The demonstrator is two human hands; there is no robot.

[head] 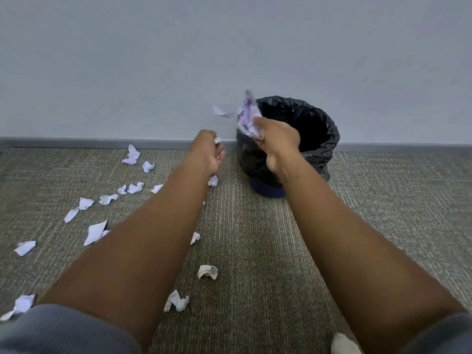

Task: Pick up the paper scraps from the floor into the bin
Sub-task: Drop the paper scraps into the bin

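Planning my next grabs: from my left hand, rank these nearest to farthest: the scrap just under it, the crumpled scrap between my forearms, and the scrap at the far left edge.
From the left hand:
1. Scrap under it, just below.
2. Crumpled scrap between forearms, mid-floor.
3. Far-left scrap, left edge.

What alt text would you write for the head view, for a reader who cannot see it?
The right hand holds a wad of paper scraps at the rim of a black-lined bin by the wall. The left hand pinches a small scrap; many scraps litter the carpet.

bin (316, 129) inside: dark, unreadable | left hand (208, 152) grip: perhaps paper, blurred
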